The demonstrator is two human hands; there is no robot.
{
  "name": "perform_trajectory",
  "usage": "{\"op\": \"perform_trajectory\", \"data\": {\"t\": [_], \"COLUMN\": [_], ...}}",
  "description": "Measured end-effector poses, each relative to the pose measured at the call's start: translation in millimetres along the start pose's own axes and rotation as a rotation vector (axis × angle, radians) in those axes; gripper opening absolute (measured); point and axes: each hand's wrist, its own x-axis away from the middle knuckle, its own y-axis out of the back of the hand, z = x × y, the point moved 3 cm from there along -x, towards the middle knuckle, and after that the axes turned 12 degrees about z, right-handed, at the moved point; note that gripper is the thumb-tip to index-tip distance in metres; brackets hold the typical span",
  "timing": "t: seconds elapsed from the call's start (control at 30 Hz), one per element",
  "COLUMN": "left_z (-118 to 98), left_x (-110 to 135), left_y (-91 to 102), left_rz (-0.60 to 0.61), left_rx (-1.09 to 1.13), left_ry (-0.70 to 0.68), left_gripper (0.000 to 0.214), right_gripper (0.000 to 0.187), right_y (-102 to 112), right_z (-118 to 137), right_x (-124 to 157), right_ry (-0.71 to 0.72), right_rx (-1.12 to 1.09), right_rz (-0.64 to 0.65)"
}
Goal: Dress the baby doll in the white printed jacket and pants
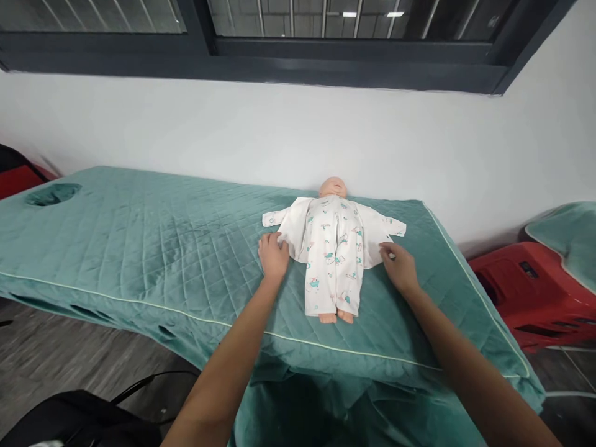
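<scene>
Between left hand (274,256) and right hand (399,267): white two-legged garment (326,261), scattered teal-green print; white sleeved garment (293,225), small print at cuffs. Doll (332,185) peach. Under both, bed cover (153,242) teal-green, diamond-quilted, pale piping (139,302). Beyond hands: white wall (223,136), charcoal window frame (326,68). Right of right hand: red plastic piece (521,270).

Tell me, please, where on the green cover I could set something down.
The widest bare patch of the green cover lies between the hole at left and the left hand. A narrower one lies between the right hand and its right edge. It is crowded around the doll, both hands holding its white clothes.
</scene>
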Motion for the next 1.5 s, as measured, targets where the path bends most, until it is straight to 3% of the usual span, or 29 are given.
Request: {"op": "perform_trajectory", "data": {"t": [0.17, 0.3, 0.4, 0.53, 0.6, 0.67, 0.77, 0.83, 0.93, 1.03, 1.13, 1.2, 1.3, 1.37, 1.43, 1.5], "left_z": [-1.7, -3.7, -1.9, 0.7, 0.6, -0.4, -1.1, -0.2, -0.6, -17.0, -52.9, -80.3, -108.6, -111.6, -107.4, -103.5], "left_x": [-10.3, -15.9, -19.1, -20.4, -19.8, -18.4, -15.6, -15.6, -24.7, -41.1, -45.4, -34.9, -4.1, 12.5, 14.3, -1.3], "left_y": [-4.4, -4.6, -5.1, -5.2, -4.1, -2.3, 0.4, 1.5, 1.5, 4.8, 19.0, 30.3, 39.6, 40.3, 39.8, 39.0], "left_rz": [-0.016, -0.014, -0.004, -0.001, 0.002, 0.012, 0.026, 0.014, 0.033, 0.095, 0.124, 0.206, 0.439, 0.544, 0.576, 0.528], "left_rx": [-0.184, -0.191, -0.165, -0.13, -0.12, -0.115, -0.097, -0.059, 0.2, 0.546, 0.668, 0.695, 0.42, 0.238, 0.213, 0.313], "left_ry": [0.153, 0.159, 0.147, 0.14, 0.143, 0.142, 0.136, 0.13, 0.131, 0.102, -0.009, -0.197, -0.576, -0.726, -0.74, -0.658], "left_gripper": [0.04, 0.035, 0.029, 0.03, 0.033, 0.038, 0.04, 0.038, 0.031, 0.027, 0.032, 0.032, 0.025, 0.028, 0.031, 0.033], "right_gripper": [0.047, 0.038, 0.024, 0.023, 0.028, 0.026, 0.011, 0.012, 0.012, 0.004, 0.018, 0.02, 0.018, 0.018, 0.013, 0.004], "right_y": [12.7, 7.9, 9.8, 20.0, 24.5, 24.3, 9.7, -0.5, -6.8, -7.5, -8.2, -9.2, -7.3, -1.7, 5.8, 14.3], "right_z": [-38.5, -38.5, -34.4, -8.6, 22.1, 62.3, 113.9, 126.8, 121.2, 107.8, 96.7, 91.7, 88.7, 89.5, 91.1, 92.7], "right_x": [-10.7, -6.8, -14.1, -36.1, -41.6, -38.6, -20.0, -7.6, -0.4, 1.5, 5.3, 8.5, 12.4, 13.2, 9.4, -4.3], "right_ry": [-0.374, -0.394, -0.373, -0.366, -0.268, -0.002, 0.427, 0.578, 0.596, 0.524, 0.428, 0.398, 0.453, 0.531, 0.591, 0.55], "right_rx": [0.253, 0.169, -0.022, -0.288, -0.343, -0.377, -0.153, -0.001, 0.052, -0.002, -0.066, -0.101, -0.094, -0.038, 0.0, -0.058], "right_rz": [-0.096, -0.13, -0.144, -0.125, -0.153, -0.13, 0.125, 0.208, 0.16, 0.044, -0.087, -0.109, -0.035, 0.049, 0.161, 0.211]}}
